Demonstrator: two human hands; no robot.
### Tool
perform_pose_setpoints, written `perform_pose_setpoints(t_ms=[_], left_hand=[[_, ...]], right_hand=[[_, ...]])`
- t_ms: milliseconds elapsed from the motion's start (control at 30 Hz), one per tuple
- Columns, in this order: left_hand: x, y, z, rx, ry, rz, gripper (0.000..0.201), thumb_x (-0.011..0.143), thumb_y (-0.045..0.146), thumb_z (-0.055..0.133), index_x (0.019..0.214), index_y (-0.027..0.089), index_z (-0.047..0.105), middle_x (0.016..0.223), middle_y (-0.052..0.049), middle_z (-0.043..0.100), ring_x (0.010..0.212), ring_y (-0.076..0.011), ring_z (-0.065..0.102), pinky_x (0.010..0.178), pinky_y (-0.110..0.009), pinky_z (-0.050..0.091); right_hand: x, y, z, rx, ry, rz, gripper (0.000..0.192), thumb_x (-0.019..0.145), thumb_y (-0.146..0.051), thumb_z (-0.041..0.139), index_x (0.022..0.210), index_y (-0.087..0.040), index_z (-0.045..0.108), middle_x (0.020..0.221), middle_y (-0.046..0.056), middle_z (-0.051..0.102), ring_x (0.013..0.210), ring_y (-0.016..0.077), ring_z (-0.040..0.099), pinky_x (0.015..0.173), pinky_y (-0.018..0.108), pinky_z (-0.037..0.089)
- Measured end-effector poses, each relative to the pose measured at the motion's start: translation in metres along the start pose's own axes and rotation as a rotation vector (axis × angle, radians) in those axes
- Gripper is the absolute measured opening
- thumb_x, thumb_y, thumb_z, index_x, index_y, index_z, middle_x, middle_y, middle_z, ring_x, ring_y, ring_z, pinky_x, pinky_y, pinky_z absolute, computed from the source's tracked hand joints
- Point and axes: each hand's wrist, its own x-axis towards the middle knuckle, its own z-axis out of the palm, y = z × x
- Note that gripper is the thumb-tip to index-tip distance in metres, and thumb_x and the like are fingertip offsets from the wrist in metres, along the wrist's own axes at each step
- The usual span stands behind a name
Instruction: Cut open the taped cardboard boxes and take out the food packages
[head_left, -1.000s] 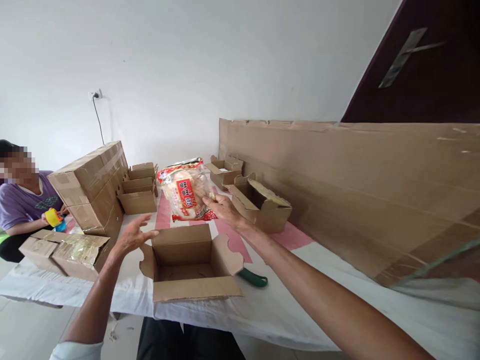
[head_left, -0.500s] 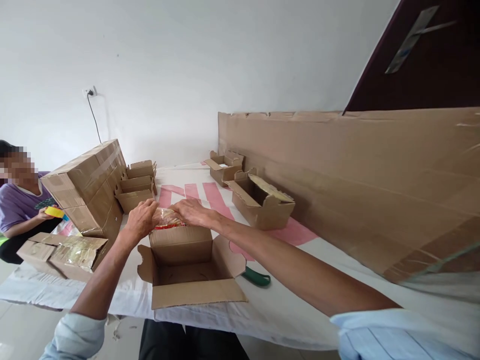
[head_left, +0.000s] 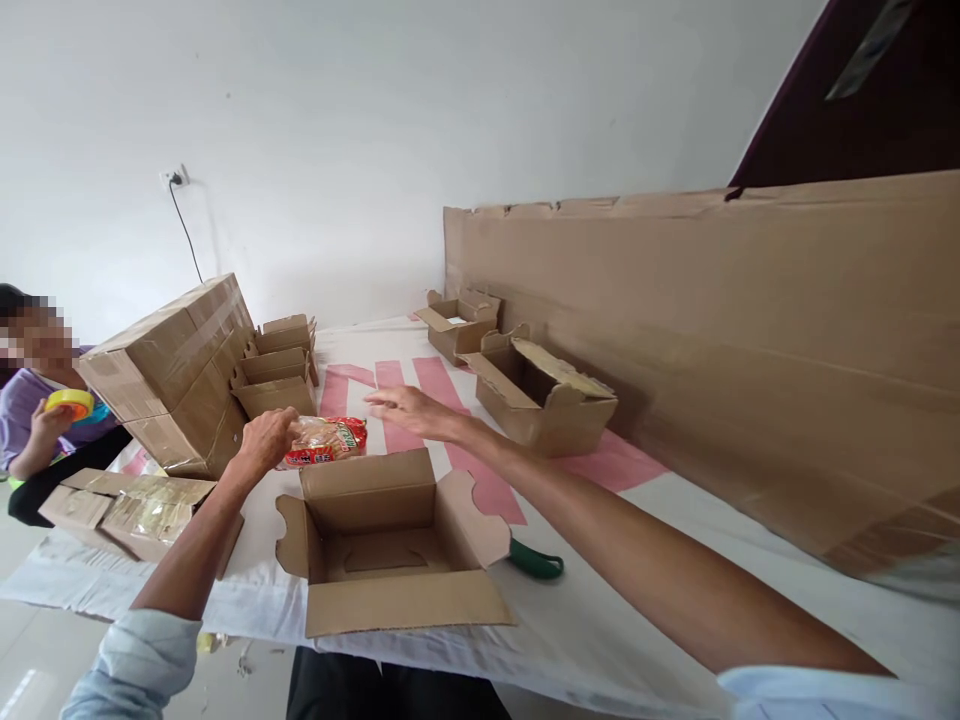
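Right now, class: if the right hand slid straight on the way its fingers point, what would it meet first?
The right hand points left, so probably the snack bag held by the left hand; depth is uncertain, and it may pass above the bag.

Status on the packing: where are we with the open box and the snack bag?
Done: open box stands set up at the table edge, flaps out. In hand: left hand grips the snack bag lying behind the box; right hand hovers open, empty. Left: bag not in the box, which shows nothing inside; flaps unclosed.

White wall (head_left: pixel 375 120) with socket (head_left: pixel 171 179), dark door (head_left: pixel 885 110).
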Motion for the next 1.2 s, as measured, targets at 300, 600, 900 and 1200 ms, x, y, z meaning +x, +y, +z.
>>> perform_pose_setpoints(t_ms=[300,600,900,1200], left_hand=[[0.041,-0.055,0.005,0.025,0.013,-0.151,0.035,0.097,0.022,0.059,0.127,0.029,0.075,0.131,-0.012,0.074,0.123,-0.0326,0.067,0.099,-0.041,0.053],[0.084,-0.077,0.025,0.01,0.059,-0.25,0.039,0.097,0.027,0.061,0.134,0.023,0.073,0.136,-0.014,0.071,0.126,-0.0306,0.064,0.099,-0.034,0.05],[0.101,-0.07,0.055,0.041,0.129,-0.391,0.036,0.099,0.026,0.057,0.132,0.027,0.071,0.141,-0.018,0.063,0.136,-0.0363,0.053,0.1,-0.047,0.049],[0.093,-0.044,0.046,0.074,0.264,-0.392,0.036,0.1,0.018,0.053,0.135,0.018,0.062,0.146,-0.023,0.054,0.137,-0.0387,0.052,0.106,-0.05,0.048]], right_hand=[[-0.116,0.076,-0.005,0.119,0.326,0.276,0.046,0.093,-0.059,0.056,0.092,-0.02,0.081,0.094,0.01,0.082,0.089,0.0291,0.075,0.081,0.04,0.057],[-0.218,0.09,0.026,-0.249,0.246,0.159,0.032,0.101,-0.05,0.054,0.105,-0.028,0.078,0.104,0.008,0.081,0.096,0.0279,0.076,0.08,0.041,0.063],[-0.256,0.121,0.054,-0.529,0.374,-0.016,0.029,0.104,-0.045,0.054,0.114,-0.028,0.075,0.111,0.011,0.08,0.098,0.0296,0.076,0.081,0.043,0.062],[-0.256,0.125,0.058,-0.548,0.374,-0.008,0.03,0.105,-0.045,0.053,0.105,-0.026,0.075,0.107,0.011,0.079,0.096,0.0289,0.074,0.082,0.043,0.058]])
